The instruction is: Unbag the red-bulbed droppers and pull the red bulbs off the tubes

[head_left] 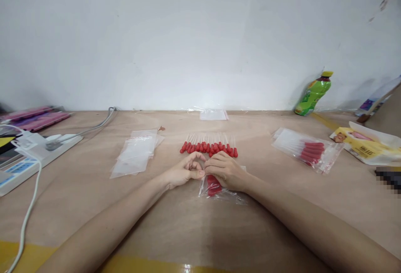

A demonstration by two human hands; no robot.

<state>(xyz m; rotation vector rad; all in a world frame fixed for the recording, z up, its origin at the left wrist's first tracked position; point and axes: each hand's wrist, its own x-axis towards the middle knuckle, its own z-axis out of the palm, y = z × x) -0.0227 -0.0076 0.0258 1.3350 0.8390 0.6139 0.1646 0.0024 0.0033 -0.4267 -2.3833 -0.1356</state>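
My left hand (184, 170) has its thumb and curled fingers at the edge of a clear plastic bag (214, 194), pinching it. Over the same bag, my right hand (227, 170) bends its fingers down and grips it near the top edge. Red rubber bulbs (214, 186) show through the bag below the fingers; the rest of its contents is hidden under my right hand. Just beyond my hands lies a row of droppers (209, 147), red bulbs toward me and thin clear tubes pointing to the wall.
Flat zip bags (134, 156) lie to the left; another bag (213, 115) sits by the wall. A filled bag of droppers (308, 150) rests at right, near a yellow tissue pack (369, 145). A green bottle (314, 94) leans against the wall. A power strip (40, 164) occupies the left.
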